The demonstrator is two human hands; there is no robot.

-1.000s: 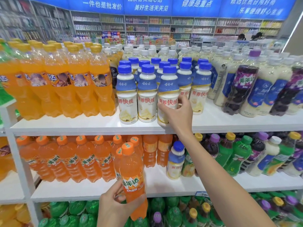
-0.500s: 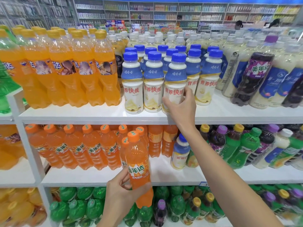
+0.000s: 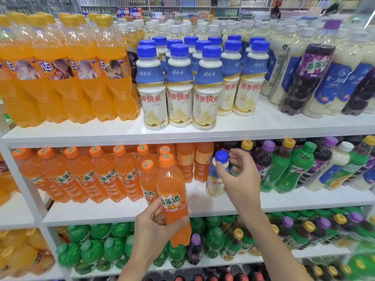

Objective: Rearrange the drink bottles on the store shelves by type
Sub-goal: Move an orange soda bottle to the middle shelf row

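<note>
My left hand (image 3: pixel 151 226) grips an orange soda bottle (image 3: pixel 173 197) upright in front of the middle shelf (image 3: pixel 113 213). My right hand (image 3: pixel 240 179) reaches to a lone blue-capped milk drink bottle (image 3: pixel 215 179) standing on the middle shelf between orange sodas and mixed bottles; thumb and fingers close around its neck below the cap. On the top shelf (image 3: pixel 263 124) stands a block of matching blue-capped milk drink bottles (image 3: pixel 205 88).
Large orange bottles (image 3: pixel 67 78) fill the top shelf's left, pale and purple bottles (image 3: pixel 312 78) its right. Orange sodas (image 3: pixel 81 175) line the middle shelf's left, mixed green, purple and white bottles (image 3: pixel 304 167) its right. Green bottles (image 3: pixel 101 248) crowd the lower shelf.
My right hand has left the milk bottle on the top shelf and dropped to the lone milk bottle on the middle shelf. The view has tilted down and moved closer.
</note>
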